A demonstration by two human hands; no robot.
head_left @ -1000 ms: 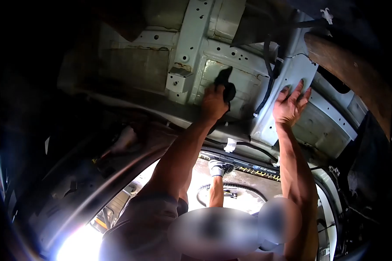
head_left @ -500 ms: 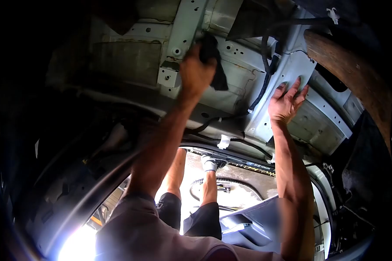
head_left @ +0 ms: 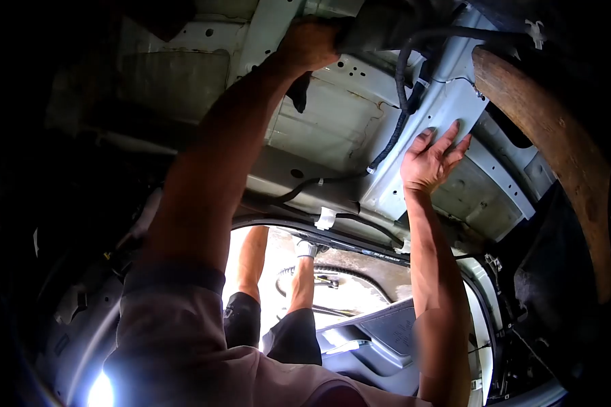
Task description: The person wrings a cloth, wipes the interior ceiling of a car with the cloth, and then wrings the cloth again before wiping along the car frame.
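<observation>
My left hand (head_left: 309, 46) is raised to the pale metal panel at the top, its fingers closed round a dark cloth (head_left: 299, 93). Part of the cloth hangs below the wrist; the rest merges with dark material beside the fingers. My right hand (head_left: 433, 161) lies with fingers spread on a pale metal beam (head_left: 451, 102), holding nothing. A black wrapped cable (head_left: 392, 139) runs down between my hands, left of the beam.
A curved brown piece (head_left: 550, 115) arches at the right. White clips (head_left: 326, 218) hold wiring above a bright opening. Beyond my shirt, my legs (head_left: 302, 281) extend through it, near a coiled dark hose (head_left: 360, 273) and a grey panel (head_left: 387, 332).
My left hand has moved up with the dark cloth, from the lower panel towards the top edge. My right hand keeps its place on the beam while the view has shifted.
</observation>
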